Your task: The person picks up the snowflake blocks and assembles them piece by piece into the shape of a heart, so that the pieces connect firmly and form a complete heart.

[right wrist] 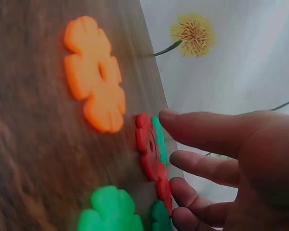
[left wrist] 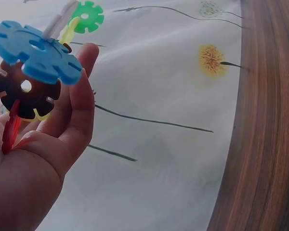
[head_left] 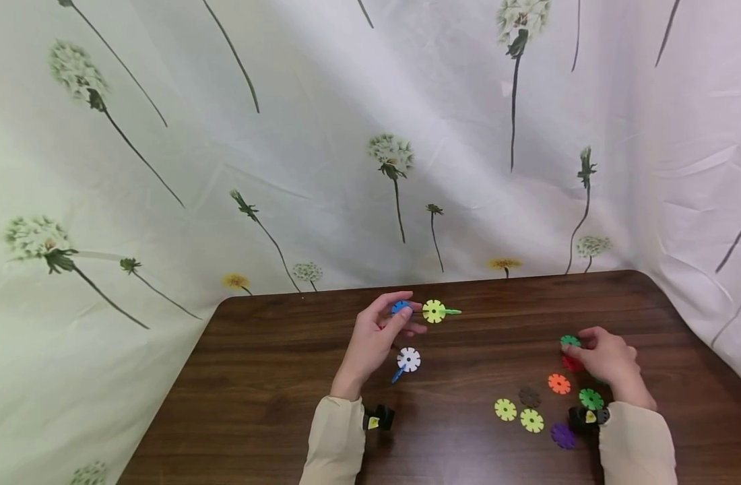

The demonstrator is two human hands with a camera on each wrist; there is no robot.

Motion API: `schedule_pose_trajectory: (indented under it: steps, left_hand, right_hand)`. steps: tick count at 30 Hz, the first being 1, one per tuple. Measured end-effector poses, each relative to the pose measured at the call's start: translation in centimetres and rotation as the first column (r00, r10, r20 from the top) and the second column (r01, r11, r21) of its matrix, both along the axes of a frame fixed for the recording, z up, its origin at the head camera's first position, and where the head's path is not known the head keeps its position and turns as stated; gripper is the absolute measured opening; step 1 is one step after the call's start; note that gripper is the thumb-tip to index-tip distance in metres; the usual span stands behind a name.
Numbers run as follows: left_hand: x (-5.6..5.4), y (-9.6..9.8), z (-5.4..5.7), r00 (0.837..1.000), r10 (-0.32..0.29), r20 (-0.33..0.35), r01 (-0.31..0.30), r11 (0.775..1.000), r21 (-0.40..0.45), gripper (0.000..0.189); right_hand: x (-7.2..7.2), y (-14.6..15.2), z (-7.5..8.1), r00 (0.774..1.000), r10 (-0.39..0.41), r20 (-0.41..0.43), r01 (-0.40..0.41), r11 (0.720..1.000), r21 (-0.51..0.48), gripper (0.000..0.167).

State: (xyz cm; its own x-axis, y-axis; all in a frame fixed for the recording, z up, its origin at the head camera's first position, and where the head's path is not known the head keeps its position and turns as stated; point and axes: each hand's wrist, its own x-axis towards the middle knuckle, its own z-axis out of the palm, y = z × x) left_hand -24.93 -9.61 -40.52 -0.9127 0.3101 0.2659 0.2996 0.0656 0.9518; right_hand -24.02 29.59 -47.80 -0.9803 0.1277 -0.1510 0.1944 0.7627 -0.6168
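My left hand [head_left: 373, 337] holds a joined chain of notched plastic discs up off the table, thumb and fingers round its middle. In the left wrist view, a blue disc [left wrist: 38, 50] sits at the thumb side, with a brown disc [left wrist: 31, 91] and a red disc [left wrist: 10, 127] against the palm. A yellow disc [head_left: 434, 311] and a white disc [head_left: 409, 360] stick out of the hand. At the table's right, my right hand [head_left: 609, 357] reaches over loose discs, thumb and fingers apart. Its thumb tip is right at a green disc [head_left: 569, 341], beside a red disc [head_left: 572, 364].
Loose discs lie on the brown wooden table [head_left: 273, 377]: an orange disc [head_left: 559, 384], a dark brown disc [head_left: 529, 396], a purple disc [head_left: 562, 436], another green disc [head_left: 591, 399] and two yellow ones. A white flowered cloth [head_left: 322, 168] hangs behind the table.
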Motion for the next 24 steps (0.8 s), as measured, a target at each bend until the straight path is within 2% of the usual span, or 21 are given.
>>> schedule_pose_trajectory:
  steps: [7, 16, 24]
  left_hand:
    - [0.01, -0.11, 0.03, 1.0, -0.004, 0.002, 0.004, 1.0, -0.004, 0.033]
    - [0.0, -0.06, 0.17, 1.0, -0.007, -0.002, 0.007, 1.0, -0.007, 0.033]
    - [0.0, -0.01, 0.08, 1.0, -0.01, -0.001, 0.01, 1.0, -0.002, 0.032]
  right_hand:
    - [0.0, -0.51, 0.24, 0.998, -0.053, 0.028, 0.053, 0.999, -0.001, 0.055]
    - [-0.18, -0.5, 0.18, 0.997, -0.051, 0.056, 0.051, 0.999, 0.002, 0.05]
    - [-0.3, -0.8, 0.27, 0.998, -0.06, 0.016, 0.06, 0.998, -0.017, 0.042]
